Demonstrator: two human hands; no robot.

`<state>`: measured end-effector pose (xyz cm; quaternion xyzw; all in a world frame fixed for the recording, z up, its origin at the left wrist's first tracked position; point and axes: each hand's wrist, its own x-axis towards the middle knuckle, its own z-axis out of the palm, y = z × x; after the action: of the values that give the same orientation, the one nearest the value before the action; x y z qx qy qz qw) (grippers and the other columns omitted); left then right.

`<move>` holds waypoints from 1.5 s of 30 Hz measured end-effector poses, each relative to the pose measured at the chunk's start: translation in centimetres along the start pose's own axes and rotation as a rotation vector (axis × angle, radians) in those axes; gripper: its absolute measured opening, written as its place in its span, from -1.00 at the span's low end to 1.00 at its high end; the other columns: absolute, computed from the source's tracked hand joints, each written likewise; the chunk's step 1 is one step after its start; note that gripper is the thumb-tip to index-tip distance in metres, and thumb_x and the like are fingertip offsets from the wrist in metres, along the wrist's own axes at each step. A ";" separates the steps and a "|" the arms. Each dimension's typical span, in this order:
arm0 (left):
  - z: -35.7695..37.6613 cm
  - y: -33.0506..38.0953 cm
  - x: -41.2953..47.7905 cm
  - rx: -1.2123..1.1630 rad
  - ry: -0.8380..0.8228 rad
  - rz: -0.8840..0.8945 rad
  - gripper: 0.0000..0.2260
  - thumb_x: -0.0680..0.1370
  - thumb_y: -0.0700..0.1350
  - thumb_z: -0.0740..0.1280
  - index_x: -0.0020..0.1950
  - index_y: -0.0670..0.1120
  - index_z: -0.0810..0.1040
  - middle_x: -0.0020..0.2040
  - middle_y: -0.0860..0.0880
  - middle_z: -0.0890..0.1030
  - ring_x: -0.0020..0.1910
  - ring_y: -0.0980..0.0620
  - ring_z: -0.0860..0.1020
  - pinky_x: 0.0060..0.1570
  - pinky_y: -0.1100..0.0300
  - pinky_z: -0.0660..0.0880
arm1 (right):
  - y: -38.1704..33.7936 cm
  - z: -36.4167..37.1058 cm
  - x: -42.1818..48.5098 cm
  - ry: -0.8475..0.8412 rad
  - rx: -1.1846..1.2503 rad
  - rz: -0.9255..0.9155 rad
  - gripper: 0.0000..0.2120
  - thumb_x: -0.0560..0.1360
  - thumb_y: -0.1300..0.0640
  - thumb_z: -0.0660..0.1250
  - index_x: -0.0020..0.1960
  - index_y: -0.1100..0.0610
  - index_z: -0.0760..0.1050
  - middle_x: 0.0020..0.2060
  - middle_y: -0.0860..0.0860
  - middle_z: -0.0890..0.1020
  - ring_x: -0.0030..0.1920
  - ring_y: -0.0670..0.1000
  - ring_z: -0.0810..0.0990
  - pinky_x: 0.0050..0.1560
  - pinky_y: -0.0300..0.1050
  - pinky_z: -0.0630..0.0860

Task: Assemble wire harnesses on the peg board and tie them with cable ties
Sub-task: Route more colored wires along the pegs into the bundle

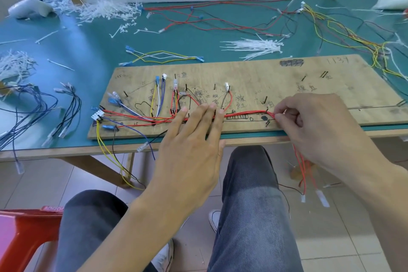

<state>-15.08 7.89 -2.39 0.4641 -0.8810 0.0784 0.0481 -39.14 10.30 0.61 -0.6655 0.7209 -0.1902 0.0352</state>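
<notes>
teal mat (88, 51), plywood board (287, 81); left hand (194, 139) flat, right hand (309, 121) pinched on red wires (245, 113)

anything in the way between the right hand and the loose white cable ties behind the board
Nothing large: only open peg board with a short upright peg lies between the right hand and the cable ties. The hand is pinching the red wires, so it is not free.

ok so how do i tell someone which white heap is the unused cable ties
Start at the flat wooden peg board on the green table. Just beyond its far edge, near the middle, lies the bundle of long white plastic cable ties. Unlike the tangled white cut-off scraps at the far left, these are full-length and lie roughly parallel.
</notes>
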 end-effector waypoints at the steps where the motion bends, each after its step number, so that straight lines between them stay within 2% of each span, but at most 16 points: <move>1: 0.0 0.0 0.0 -0.004 0.007 -0.006 -0.48 0.73 0.05 0.01 0.66 -0.11 0.27 0.63 -0.05 0.35 0.63 -0.04 0.25 0.62 -0.11 0.13 | -0.2 -0.4 -0.4 -0.022 -0.040 -0.013 -0.87 0.61 0.10 0.36 0.04 -0.02 0.69 -0.28 -0.14 0.55 -0.16 0.10 0.57 -0.10 0.10 0.57; 6: 0.2 0.4 -0.3 -0.003 0.027 -0.024 -0.47 0.72 0.06 0.00 0.65 -0.13 0.30 0.61 -0.05 0.37 0.62 -0.03 0.28 0.61 -0.13 0.16 | -1.6 -0.8 -2.8 -0.224 -0.339 0.022 -0.74 0.63 -0.06 0.19 0.22 -0.12 0.58 -0.16 -0.12 0.48 -0.02 0.11 0.57 -0.17 0.08 0.59; 9: 0.2 0.6 -0.1 -0.007 0.021 -0.037 -0.46 0.73 0.08 -0.02 0.65 -0.13 0.29 0.61 -0.05 0.37 0.63 -0.03 0.26 0.61 -0.14 0.15 | -1.2 -1.0 -3.5 -0.025 -0.244 0.048 -0.68 0.57 -0.13 0.24 0.19 -0.08 0.67 -0.07 -0.07 0.49 0.05 0.13 0.42 -0.13 0.13 0.59; 12: 0.0 0.8 -0.2 -0.012 -0.013 -0.050 -0.44 0.73 0.11 -0.06 0.67 -0.12 0.23 0.65 -0.05 0.31 0.66 -0.01 0.19 0.62 -0.13 0.09 | -2.0 -0.6 -3.0 0.108 -0.183 -0.001 -0.61 0.59 -0.05 0.27 0.30 0.11 0.62 0.20 0.04 0.54 0.19 0.18 0.43 0.07 0.18 0.55; 15: -0.2 0.7 -0.2 -0.038 -0.040 -0.043 -0.44 0.74 0.11 -0.06 0.70 -0.09 0.15 0.68 -0.02 0.23 0.68 0.00 0.11 0.64 -0.12 0.01 | -4.1 0.5 -3.4 -0.123 -0.253 0.028 -0.42 0.64 -0.21 0.08 0.53 0.08 0.41 0.48 -0.01 0.43 0.46 0.14 0.34 0.31 0.23 0.41; 17: -0.3 0.5 -0.2 -0.042 -0.039 -0.042 -0.44 0.74 0.11 -0.07 0.71 -0.08 0.12 0.69 -0.01 0.20 0.68 0.01 0.09 0.65 -0.11 -0.01 | -4.7 1.2 -4.5 -0.194 -0.303 0.067 -0.32 0.66 -0.32 -0.07 0.63 0.04 0.26 0.58 -0.05 0.33 0.56 0.06 0.24 0.41 0.19 0.33; 21: 0.2 0.4 -0.5 -0.041 -0.035 -0.048 -0.44 0.74 0.13 -0.11 0.72 -0.04 0.05 0.71 0.03 0.12 0.70 0.05 -0.01 0.64 -0.13 -0.04 | -5.0 2.2 -6.2 -0.173 -0.305 0.094 -0.21 0.62 -0.41 -0.16 0.70 0.02 0.11 0.65 -0.04 0.23 0.64 0.03 0.16 0.54 0.28 0.25; 27: 0.6 0.1 -0.9 -0.049 -0.011 -0.033 -0.46 0.75 0.13 -0.07 0.72 -0.01 0.07 0.71 0.01 0.12 0.71 -0.01 -0.08 0.63 -0.19 0.00 | -5.0 3.1 -6.1 -0.142 -0.212 0.097 -0.16 0.63 -0.42 -0.01 0.72 0.05 -0.10 0.67 0.01 0.16 0.68 0.07 -0.01 0.62 0.34 0.09; 31: 0.2 0.1 -1.3 -0.083 -0.007 -0.030 -0.46 0.76 0.13 -0.08 0.73 0.03 -0.06 0.73 -0.05 -0.04 0.70 -0.04 -0.19 0.64 -0.15 -0.07 | -5.1 3.4 -6.0 -0.140 -0.164 0.129 -0.09 0.57 -0.44 -0.05 0.70 0.04 -0.26 0.70 0.10 -0.01 0.69 0.08 -0.18 0.65 0.31 -0.05; 33: -0.5 -0.1 -1.7 -0.125 0.008 -0.018 -0.46 0.76 0.13 -0.06 0.73 0.03 -0.06 0.73 -0.06 -0.08 0.70 -0.06 -0.20 0.65 -0.12 -0.08 | -5.4 3.4 -6.0 -0.060 -0.130 0.135 -0.13 0.61 -0.41 0.02 0.71 0.07 -0.13 0.69 0.17 0.01 0.69 0.15 -0.14 0.63 0.35 -0.04; 35: -1.5 -0.5 -2.4 -0.161 0.033 -0.006 -0.48 0.76 0.09 -0.02 0.72 0.00 0.06 0.73 -0.04 -0.02 0.70 -0.06 -0.13 0.65 -0.11 0.00 | -6.0 3.2 -6.1 0.105 -0.080 0.099 -0.25 0.66 -0.30 0.17 0.68 0.13 0.14 0.64 0.21 0.18 0.65 0.26 0.07 0.59 0.38 0.11; 38: -3.0 -2.1 -4.2 -0.237 0.131 -0.016 -0.56 0.71 -0.05 0.15 0.59 -0.08 0.41 0.63 -0.04 0.33 0.66 -0.06 0.17 0.58 -0.09 0.25 | -8.2 4.3 -7.5 0.325 0.178 -0.079 -0.54 0.60 -0.06 0.37 0.40 0.17 0.51 0.34 0.10 0.51 0.35 0.16 0.44 0.37 0.11 0.42; 39: -3.3 -2.9 -5.0 -0.279 0.182 -0.034 -0.60 0.68 -0.10 0.20 0.50 -0.10 0.51 0.55 -0.03 0.45 0.60 -0.06 0.29 0.53 -0.06 0.32 | -9.3 5.0 -8.2 0.310 0.284 -0.133 -0.67 0.60 0.00 0.39 0.30 0.14 0.57 0.21 0.03 0.56 0.21 0.06 0.51 0.26 -0.02 0.47; 41: -3.6 -4.8 -6.8 -0.338 0.282 -0.104 -0.67 0.61 -0.19 0.26 0.34 -0.11 0.62 0.35 0.02 0.60 0.44 -0.03 0.47 0.43 0.03 0.41 | -11.5 6.6 -9.2 0.121 0.428 -0.150 -0.76 0.61 -0.06 0.36 0.21 0.02 0.60 0.08 -0.13 0.63 0.02 -0.13 0.57 0.07 -0.10 0.55; 42: -3.8 -5.8 -7.7 -0.354 0.316 -0.154 -0.70 0.59 -0.22 0.27 0.27 -0.10 0.65 0.27 0.04 0.63 0.35 -0.01 0.52 0.36 0.08 0.44 | -12.4 7.4 -9.3 -0.002 0.444 -0.116 -0.73 0.62 -0.13 0.31 0.23 -0.04 0.59 0.11 -0.18 0.65 0.04 -0.16 0.59 0.08 -0.10 0.57; 45: -4.1 -8.2 -9.4 -0.361 0.341 -0.294 -0.76 0.58 -0.21 0.28 0.15 -0.04 0.67 0.13 0.08 0.64 0.10 0.04 0.58 0.17 0.27 0.44 | -14.4 10.1 -8.3 -0.257 0.436 -0.015 -0.56 0.64 -0.28 0.21 0.46 -0.14 0.42 0.33 -0.21 0.58 0.35 -0.13 0.51 0.35 -0.09 0.47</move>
<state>-2.95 11.63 0.93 0.5509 -0.7831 -0.0106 0.2882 -21.54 15.46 -5.83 -0.6665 0.6473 -0.2550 0.2679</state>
